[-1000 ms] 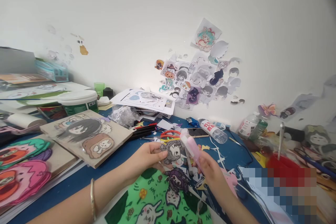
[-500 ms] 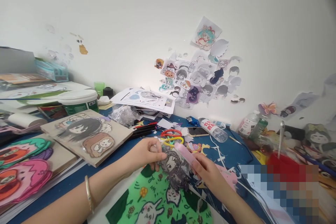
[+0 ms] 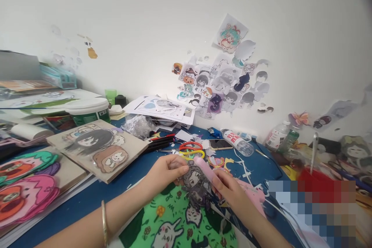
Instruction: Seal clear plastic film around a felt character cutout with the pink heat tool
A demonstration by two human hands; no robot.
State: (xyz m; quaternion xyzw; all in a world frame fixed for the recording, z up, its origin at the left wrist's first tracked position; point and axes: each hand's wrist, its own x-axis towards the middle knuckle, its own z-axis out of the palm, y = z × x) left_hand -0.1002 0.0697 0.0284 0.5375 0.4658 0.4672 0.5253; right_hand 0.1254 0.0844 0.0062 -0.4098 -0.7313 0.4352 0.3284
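My left hand [image 3: 173, 169] pinches the upper edge of a dark grey cut-out character figure [image 3: 197, 186] between thumb and fingers. In my right hand [image 3: 228, 190] is a long pink tool with a rounded end [image 3: 205, 169]; its exact kind I cannot make out. That rounded end lies against or just over the figure's upper right side. Below the figure, a bright green sheet [image 3: 154, 211] shows white cartoon animals and small flowers. Just beyond my hands lie yellow-handled and red-handled scissors [image 3: 194, 154].
At left are a board with cut-out figures [image 3: 106, 172], pink cut-outs [image 3: 31, 201] and a white-lidded tub [image 3: 87, 109]. Farther back lie a phone [image 3: 221, 144] and a water bottle [image 3: 236, 142]. Paper scraps litter the blue table [image 3: 116, 190]. A red container [image 3: 312, 178] stands at right.
My left hand and forearm have shifted slightly right, still pinching the figure. The figure has turned a little, and the pink tool stays at its right side. The whole view has moved slightly.
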